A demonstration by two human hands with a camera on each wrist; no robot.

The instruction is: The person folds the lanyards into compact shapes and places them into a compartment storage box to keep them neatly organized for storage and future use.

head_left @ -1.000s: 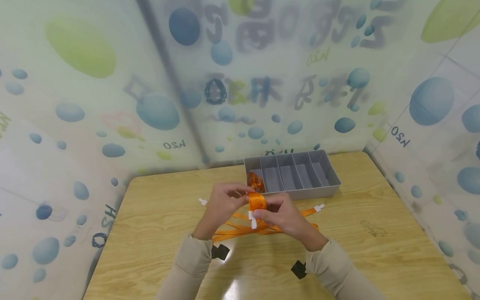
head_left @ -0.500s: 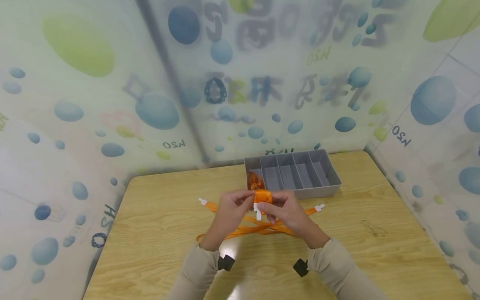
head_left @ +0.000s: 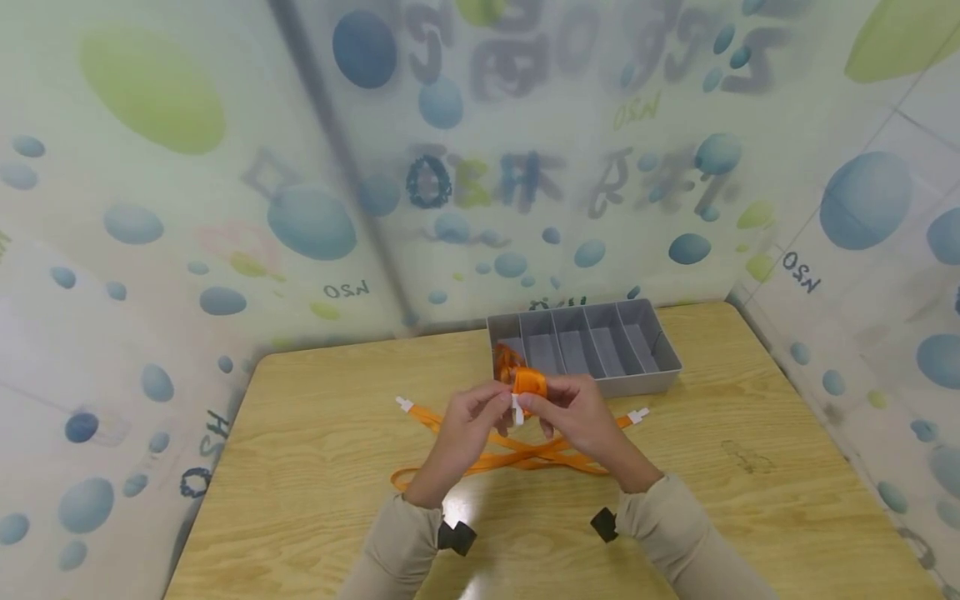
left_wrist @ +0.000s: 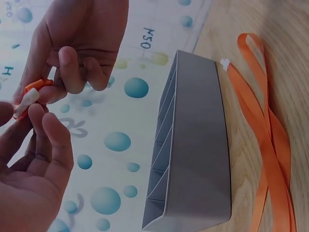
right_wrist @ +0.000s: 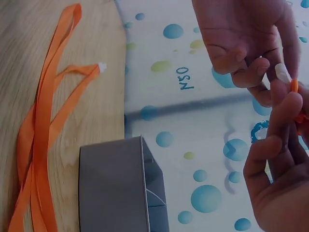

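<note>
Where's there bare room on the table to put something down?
Two bare patches on the table: left of the left hand and the orange straps, and right of the gray tray and right hand, apart from a faint mark. It's crowded between, where both hands hold an orange bundle.

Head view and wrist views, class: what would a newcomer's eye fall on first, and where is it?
Probably the bright orange roll, held between the left hand and right hand near the head view's centre. Next come the crossed orange straps lying on the table, then the blue-and-green spotted wall behind it.
</note>
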